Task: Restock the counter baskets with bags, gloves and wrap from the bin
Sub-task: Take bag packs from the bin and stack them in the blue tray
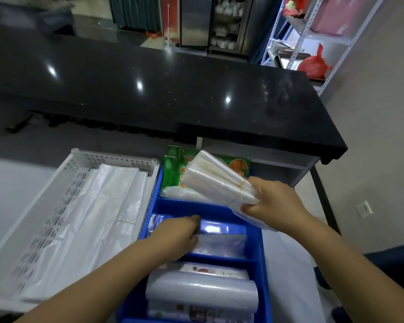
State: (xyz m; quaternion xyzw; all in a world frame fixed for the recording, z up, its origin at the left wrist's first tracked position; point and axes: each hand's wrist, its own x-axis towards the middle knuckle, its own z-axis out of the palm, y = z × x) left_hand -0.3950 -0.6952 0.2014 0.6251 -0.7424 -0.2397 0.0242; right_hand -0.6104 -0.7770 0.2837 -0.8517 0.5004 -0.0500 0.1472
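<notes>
A blue divided bin [259, 231] stands in front of me. My right hand [275, 203] grips a rubber-banded bundle of clear plastic bags [215, 178] and holds it tilted over the bin's far compartment. There, a green and orange printed pack [173, 166] lies under it. My left hand [180, 234] reaches into the middle compartment, fingers curled on a flat clear bag pack [222, 244]. The near compartment holds rolls of clear wrap [201, 291]. A white perforated basket [84, 159] on the left contains flat white plastic bags [98, 213].
A glossy black counter [149, 89] runs across behind the bin and basket. A metal shelf rack [313, 38] with red bags stands at the far right. A wall socket [364, 208] sits low on the right wall.
</notes>
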